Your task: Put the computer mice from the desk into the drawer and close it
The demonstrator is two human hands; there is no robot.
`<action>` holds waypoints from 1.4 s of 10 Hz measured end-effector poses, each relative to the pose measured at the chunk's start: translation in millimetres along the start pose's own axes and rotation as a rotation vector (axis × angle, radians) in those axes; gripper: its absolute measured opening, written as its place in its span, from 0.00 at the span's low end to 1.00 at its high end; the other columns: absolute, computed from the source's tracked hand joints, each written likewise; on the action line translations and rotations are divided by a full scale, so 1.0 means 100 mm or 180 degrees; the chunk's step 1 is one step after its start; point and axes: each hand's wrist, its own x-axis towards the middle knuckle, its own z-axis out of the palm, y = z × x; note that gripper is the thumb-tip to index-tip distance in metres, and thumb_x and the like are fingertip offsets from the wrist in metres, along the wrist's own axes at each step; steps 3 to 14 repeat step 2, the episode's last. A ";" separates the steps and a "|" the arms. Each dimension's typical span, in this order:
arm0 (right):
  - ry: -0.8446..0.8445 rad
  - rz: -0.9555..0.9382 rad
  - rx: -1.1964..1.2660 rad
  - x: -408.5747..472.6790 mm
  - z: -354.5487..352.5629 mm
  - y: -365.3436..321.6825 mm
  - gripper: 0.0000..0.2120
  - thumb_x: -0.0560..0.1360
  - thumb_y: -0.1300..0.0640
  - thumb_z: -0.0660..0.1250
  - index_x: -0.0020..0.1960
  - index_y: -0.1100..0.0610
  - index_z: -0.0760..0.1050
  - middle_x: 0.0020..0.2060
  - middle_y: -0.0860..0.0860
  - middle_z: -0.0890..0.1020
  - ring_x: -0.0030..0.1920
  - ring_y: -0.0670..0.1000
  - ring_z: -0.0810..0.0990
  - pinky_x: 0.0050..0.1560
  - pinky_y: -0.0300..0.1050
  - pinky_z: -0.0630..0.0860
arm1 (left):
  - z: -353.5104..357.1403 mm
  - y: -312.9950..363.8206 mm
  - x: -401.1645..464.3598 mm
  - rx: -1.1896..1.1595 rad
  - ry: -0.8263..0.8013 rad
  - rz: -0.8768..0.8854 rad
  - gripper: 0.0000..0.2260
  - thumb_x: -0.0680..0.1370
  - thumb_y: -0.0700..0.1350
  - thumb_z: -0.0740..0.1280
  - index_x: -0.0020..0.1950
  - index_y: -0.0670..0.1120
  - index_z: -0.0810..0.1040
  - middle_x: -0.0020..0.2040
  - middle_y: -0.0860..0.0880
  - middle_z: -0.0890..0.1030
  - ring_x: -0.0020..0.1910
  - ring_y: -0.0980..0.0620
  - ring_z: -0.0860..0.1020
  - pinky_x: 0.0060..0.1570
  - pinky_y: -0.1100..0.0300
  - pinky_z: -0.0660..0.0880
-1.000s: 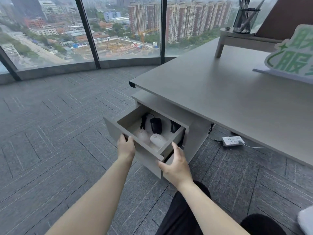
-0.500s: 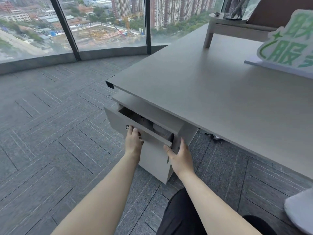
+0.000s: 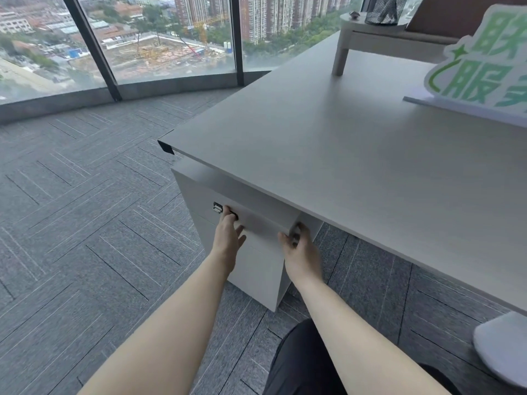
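- One view, head camera, catalogued below.
- Drawer [image 3: 256, 220]: front panel now seen flush, or very nearly flush, with the pedestal cabinet [image 3: 256, 269] under the bench [image 3: 356, 166]. One second ago it stood pulled well out; half a second ago only a narrow gap was left. No gap is now made out.
- Computer mice: none in sight. A second ago several were seen lying inside the open drawer, light ones and a dark one; they are now judged to be shut inside. None is seen on the visible part of the bench top.
- Left hand [image 3: 228, 238]: fingers extended and laid flat against the drawer front, near the small metal lock [image 3: 217, 207]. Nothing is gripped.
- Right hand [image 3: 299, 246]: fingers loosely curled around the right edge of the drawer front, thumb on the face. No loose object is held.
- Remaining items on the bench: a green and white sign [image 3: 482, 61], and a monitor riser [image 3: 379, 32] carrying a mesh pen holder [image 3: 385, 8]. All are well apart from the hands.
- Task standing: stowing is judged complete and closing is judged finished or a last press short. Full seating of the drawer cannot be confirmed from this angle.
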 end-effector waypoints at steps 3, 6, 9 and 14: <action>-0.0095 0.0269 -0.0086 -0.07 -0.08 -0.04 0.25 0.77 0.50 0.65 0.71 0.53 0.64 0.60 0.54 0.80 0.58 0.58 0.80 0.52 0.50 0.76 | -0.07 -0.01 -0.09 0.0170 0.0085 -0.0033 0.22 0.82 0.49 0.51 0.77 0.55 0.61 0.71 0.51 0.67 0.68 0.41 0.72 0.68 0.48 0.67; -0.0095 0.0269 -0.0086 -0.07 -0.08 -0.04 0.25 0.77 0.50 0.65 0.71 0.53 0.64 0.60 0.54 0.80 0.58 0.58 0.80 0.52 0.50 0.76 | -0.07 -0.01 -0.09 0.0170 0.0085 -0.0033 0.22 0.82 0.49 0.51 0.77 0.55 0.61 0.71 0.51 0.67 0.68 0.41 0.72 0.68 0.48 0.67; -0.0095 0.0269 -0.0086 -0.07 -0.08 -0.04 0.25 0.77 0.50 0.65 0.71 0.53 0.64 0.60 0.54 0.80 0.58 0.58 0.80 0.52 0.50 0.76 | -0.07 -0.01 -0.09 0.0170 0.0085 -0.0033 0.22 0.82 0.49 0.51 0.77 0.55 0.61 0.71 0.51 0.67 0.68 0.41 0.72 0.68 0.48 0.67; -0.0095 0.0269 -0.0086 -0.07 -0.08 -0.04 0.25 0.77 0.50 0.65 0.71 0.53 0.64 0.60 0.54 0.80 0.58 0.58 0.80 0.52 0.50 0.76 | -0.07 -0.01 -0.09 0.0170 0.0085 -0.0033 0.22 0.82 0.49 0.51 0.77 0.55 0.61 0.71 0.51 0.67 0.68 0.41 0.72 0.68 0.48 0.67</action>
